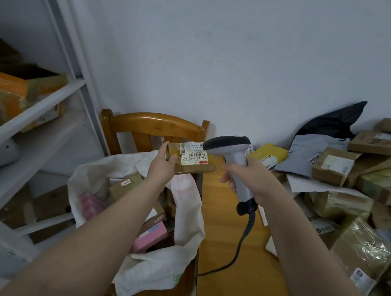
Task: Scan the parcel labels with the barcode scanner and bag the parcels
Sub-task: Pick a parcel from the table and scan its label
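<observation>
One parcel (194, 158), one scanner (235, 155) — one bag (187, 230).

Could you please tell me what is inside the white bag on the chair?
Inside the white bag lie a pink parcel, another pink packet and a stickered brown box; anything deeper is covered by them and the bag's folds.

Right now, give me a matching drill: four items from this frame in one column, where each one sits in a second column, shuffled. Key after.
Things
1. barcode scanner
2. labelled brown parcel
3. pink box
4. yellow parcel

Places
A. inside the white bag on the chair
B. gripped by the right hand
C. on the table, beside a grey mailer
D. held by the left hand

Pairs: 1-B, 2-D, 3-A, 4-C
</observation>
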